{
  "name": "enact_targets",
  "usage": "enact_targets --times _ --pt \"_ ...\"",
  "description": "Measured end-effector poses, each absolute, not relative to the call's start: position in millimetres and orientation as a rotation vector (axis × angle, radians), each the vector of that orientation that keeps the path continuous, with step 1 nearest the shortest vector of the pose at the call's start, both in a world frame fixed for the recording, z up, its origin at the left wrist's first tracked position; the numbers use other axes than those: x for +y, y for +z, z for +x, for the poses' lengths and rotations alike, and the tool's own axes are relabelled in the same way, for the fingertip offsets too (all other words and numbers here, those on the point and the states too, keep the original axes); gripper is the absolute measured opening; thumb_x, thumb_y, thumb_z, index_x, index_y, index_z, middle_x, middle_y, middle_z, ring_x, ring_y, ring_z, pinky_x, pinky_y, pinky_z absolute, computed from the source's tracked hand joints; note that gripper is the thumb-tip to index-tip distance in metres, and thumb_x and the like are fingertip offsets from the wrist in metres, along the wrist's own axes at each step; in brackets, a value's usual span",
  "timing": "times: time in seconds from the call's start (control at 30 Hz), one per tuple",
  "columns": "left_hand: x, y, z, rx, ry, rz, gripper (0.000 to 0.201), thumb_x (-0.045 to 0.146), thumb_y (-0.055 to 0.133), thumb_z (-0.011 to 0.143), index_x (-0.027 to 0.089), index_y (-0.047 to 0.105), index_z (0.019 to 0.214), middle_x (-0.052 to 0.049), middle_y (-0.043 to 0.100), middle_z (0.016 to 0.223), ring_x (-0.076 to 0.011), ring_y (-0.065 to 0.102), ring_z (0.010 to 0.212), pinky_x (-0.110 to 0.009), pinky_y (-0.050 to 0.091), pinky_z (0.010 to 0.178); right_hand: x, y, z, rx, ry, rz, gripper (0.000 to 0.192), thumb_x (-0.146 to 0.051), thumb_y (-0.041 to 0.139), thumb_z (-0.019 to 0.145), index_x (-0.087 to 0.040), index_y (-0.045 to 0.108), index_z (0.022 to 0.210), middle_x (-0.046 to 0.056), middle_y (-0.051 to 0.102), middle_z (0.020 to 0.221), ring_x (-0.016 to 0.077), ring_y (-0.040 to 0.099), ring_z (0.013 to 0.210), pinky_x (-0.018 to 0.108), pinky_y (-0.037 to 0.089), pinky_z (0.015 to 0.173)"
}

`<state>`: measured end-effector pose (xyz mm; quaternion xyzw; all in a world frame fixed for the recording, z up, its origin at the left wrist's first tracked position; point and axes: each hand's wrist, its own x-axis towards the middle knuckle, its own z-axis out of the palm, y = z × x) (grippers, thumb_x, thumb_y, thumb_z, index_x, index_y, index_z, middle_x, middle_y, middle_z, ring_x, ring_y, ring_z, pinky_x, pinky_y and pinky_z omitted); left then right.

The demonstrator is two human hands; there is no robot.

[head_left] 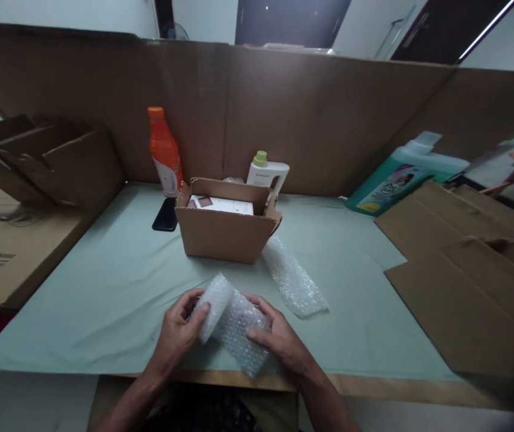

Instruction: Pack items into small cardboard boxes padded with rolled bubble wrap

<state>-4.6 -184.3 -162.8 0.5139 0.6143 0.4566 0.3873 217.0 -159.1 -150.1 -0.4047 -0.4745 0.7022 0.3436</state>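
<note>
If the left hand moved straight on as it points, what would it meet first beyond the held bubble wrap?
Past the held bubble wrap, the left hand would probably meet the cardboard box; depth is unclear.

hands (180, 323): partly behind bubble wrap (241, 331); white bottle (262, 174): base hidden

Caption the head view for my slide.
Left hand and right hand hold bubble wrap near an open cardboard box.

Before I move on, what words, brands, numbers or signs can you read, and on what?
Nothing reads clearly.
Green jug: large label letters, perhaps starting "P", blurred.
White bottle: print too small.
Orange bottle: label blurred.
White box in the carton: print too small.
Large box at left: printed lines, blurred.
Bubble wrap: no print visible.
</note>
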Motion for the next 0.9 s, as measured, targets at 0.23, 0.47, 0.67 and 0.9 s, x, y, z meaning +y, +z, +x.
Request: enact_targets --times 0.23,0.47,0.67,0.9 --pt "-199.6 -149.8 -48.3 1.949 1.294 1.397 0.043 0.046 0.057 0.091 0.018 0.064 0.122 -0.014 0.068 0.125 -0.0289 0.067 0.107 -0.039 0.059 0.078 -148.7 -150.5 225.2 -1.521 1.549 -1.278 0.026 -0.042 0.070 0.081 -0.018 0.071 0.090 0.000 0.065 0.077 0.0150 0.057 0.070 0.026 0.045 0.067" --pt "-194.9 -127.6 -0.8 1.004 0.875 2.503 0.073 0.034 0.059 0.092 0.017 0.030 0.156 -0.016 0.055 0.148 -0.0293 0.048 0.141 -0.052 0.032 0.120 -146.0 -116.5 225.1 -1.797 1.551 -1.169 0.025 -0.043 0.064 0.087 -0.020 0.073 0.092 0.003 0.070 0.086 0.0191 0.061 0.080 0.028 0.047 0.073" --pt "-166.9 -166.0 -26.2 1.433 0.487 2.467 0.053 0.033 0.060 0.090 0.020 0.054 0.141 -0.016 0.057 0.147 -0.0398 0.048 0.138 -0.067 0.022 0.117 -152.8 -116.8 266.8 -1.745 1.335 -1.407 0.027 -0.044 0.065 0.083 -0.019 0.069 0.077 0.001 0.061 0.071 0.0161 0.052 0.066 0.026 0.040 0.060" --pt "-170.4 -179.6 -84.7 1.920 0.811 1.999 0.040 0.026 0.049 0.086 0.020 0.066 0.123 -0.012 0.072 0.101 -0.0278 0.067 0.091 -0.044 0.051 0.084 -145.8 -145.2 292.7 -1.741 1.190 -1.559 0.027 -0.045 0.061 0.080 -0.019 0.067 0.075 -0.001 0.058 0.065 0.0153 0.049 0.060 0.027 0.037 0.056"
